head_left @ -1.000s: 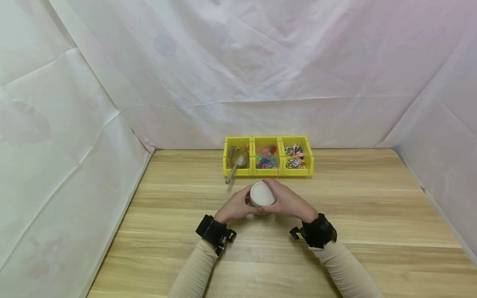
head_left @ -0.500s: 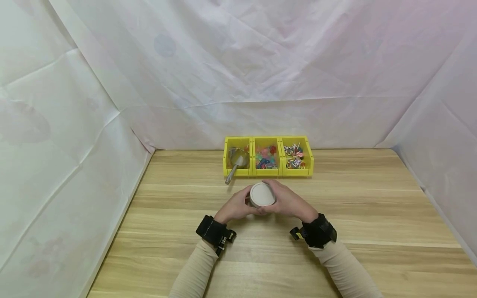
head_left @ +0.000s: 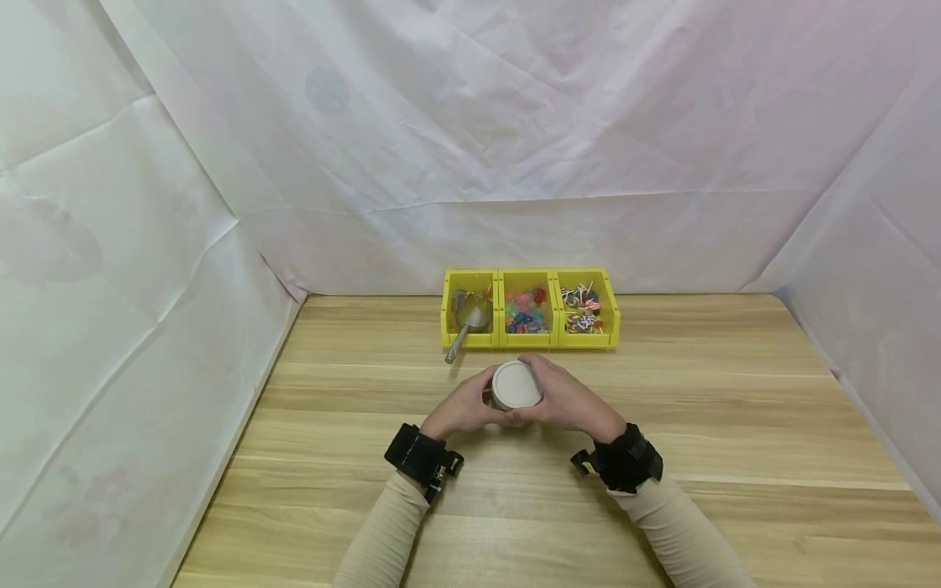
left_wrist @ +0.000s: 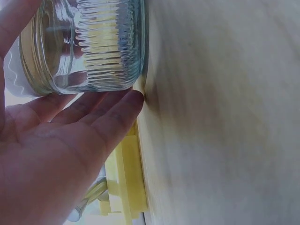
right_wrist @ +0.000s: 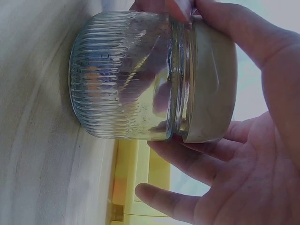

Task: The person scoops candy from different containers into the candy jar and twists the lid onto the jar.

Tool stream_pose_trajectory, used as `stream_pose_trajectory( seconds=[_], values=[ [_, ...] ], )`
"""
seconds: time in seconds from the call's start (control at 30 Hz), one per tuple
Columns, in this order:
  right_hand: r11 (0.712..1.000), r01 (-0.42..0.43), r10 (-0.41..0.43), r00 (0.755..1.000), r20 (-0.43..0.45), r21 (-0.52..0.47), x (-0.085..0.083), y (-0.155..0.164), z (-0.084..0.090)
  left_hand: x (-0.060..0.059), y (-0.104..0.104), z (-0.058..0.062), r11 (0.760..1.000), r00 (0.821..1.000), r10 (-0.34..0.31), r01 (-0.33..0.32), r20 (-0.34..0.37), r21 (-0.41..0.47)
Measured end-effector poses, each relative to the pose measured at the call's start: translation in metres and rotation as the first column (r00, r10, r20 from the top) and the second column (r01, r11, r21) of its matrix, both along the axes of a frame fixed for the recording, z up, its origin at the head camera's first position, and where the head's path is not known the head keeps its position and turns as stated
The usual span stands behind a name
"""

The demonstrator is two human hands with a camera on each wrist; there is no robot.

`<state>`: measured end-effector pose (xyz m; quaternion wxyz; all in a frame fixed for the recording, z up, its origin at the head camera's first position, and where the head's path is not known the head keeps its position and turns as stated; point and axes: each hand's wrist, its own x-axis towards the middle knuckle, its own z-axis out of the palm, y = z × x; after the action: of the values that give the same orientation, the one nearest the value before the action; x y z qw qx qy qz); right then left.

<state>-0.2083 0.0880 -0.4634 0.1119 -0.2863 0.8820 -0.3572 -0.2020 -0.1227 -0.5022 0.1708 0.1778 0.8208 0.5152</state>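
A ribbed glass jar (right_wrist: 101,77) with an off-white lid (head_left: 517,385) stands upright on the wooden table, between my two hands. My left hand (head_left: 466,406) curves round the jar from the left, its fingers along the far side of the glass in the left wrist view and its thumb at the near side. From the right, my right hand (head_left: 568,398) grips the lid between thumb and fingers. In the right wrist view the lid sits on the jar's neck. The jar's contents cannot be made out clearly.
Behind the jar stands a row of yellow bins (head_left: 529,341). A metal scoop (head_left: 463,333) leans out of the left bin. Colourful small pieces (head_left: 525,320) lie in the middle bin, miniature lollipops (head_left: 583,318) in the right one. White cloth (head_left: 470,147) encloses the table's back and sides.
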Motion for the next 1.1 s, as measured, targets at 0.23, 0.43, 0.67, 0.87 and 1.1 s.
stream_pose_trajectory(
  seconds=[0.23, 0.43, 0.67, 0.87, 1.1],
  values=[
    [1.0, -0.004, 0.004, 1.0, -0.01, 0.0, 0.0003, -0.0007, 0.0001, 0.0005, -0.0009, -0.0007, 1.0, 1.0, -0.006, 0.006, 0.002, 0.008],
    [1.0, -0.008, 0.008, 1.0, -0.024, 0.013, 0.0012, -0.0006, -0.0011, 0.0011, -0.0006, -0.0008, 1.0, 1.0, 0.005, -0.006, -0.003, -0.015],
    [0.999, -0.026, 0.026, 0.999, -0.042, 0.019, 0.001, 0.0011, -0.0021, 0.0008, -0.0011, -0.0005, 0.999, 1.0, 0.008, -0.008, -0.006, -0.039],
    [0.999, -0.01, 0.013, 0.998, -0.055, 0.04, 0.0017, 0.0004, 0.0001, 0.0006, -0.0006, 0.0004, 0.999, 1.0, 0.005, -0.005, -0.003, -0.04],
    [0.997, 0.032, -0.024, 0.995, -0.098, 0.074, 0.0034, -0.0019, 0.0008, 0.0002, -0.0011, -0.0006, 0.999, 1.0, -0.004, 0.003, -0.017, -0.051]
  ],
)
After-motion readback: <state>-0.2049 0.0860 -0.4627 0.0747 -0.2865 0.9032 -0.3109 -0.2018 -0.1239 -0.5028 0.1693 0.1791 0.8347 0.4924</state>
